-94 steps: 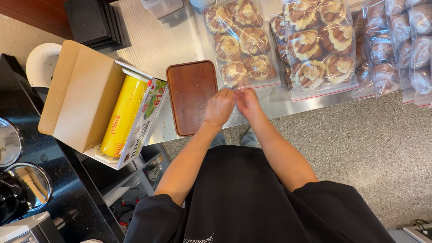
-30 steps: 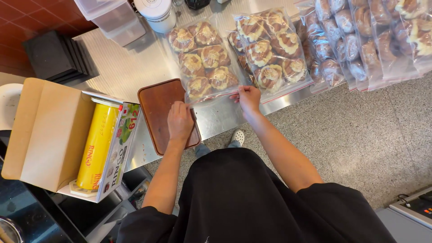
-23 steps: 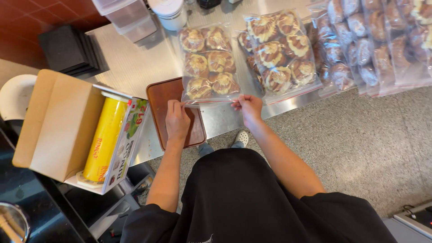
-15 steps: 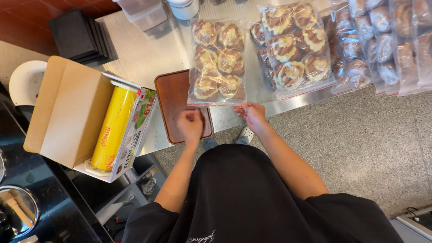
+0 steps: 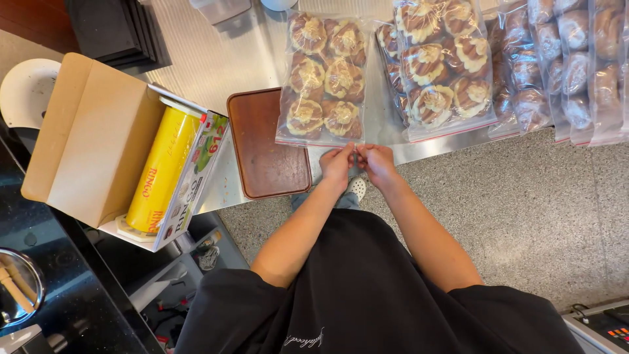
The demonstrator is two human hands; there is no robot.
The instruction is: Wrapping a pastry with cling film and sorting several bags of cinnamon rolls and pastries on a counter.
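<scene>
A steel counter (image 5: 216,59) is seen from above. Just beyond the hands, a clear zip bag of swirled pastries (image 5: 322,78) lies flat, its sealed edge nearest them. The left hand (image 5: 337,164) and right hand (image 5: 376,162) are brought together, fingertips pinched at that edge's corner.

Left hand (image 5: 337,164) off tray (image 5: 265,164), now beside right hand (image 5: 375,160)

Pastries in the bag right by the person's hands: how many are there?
6 show in the clear bag, in three rows of two: top pair, middle pair, bottom pair nearest both hands. More could be hidden beneath.
</scene>
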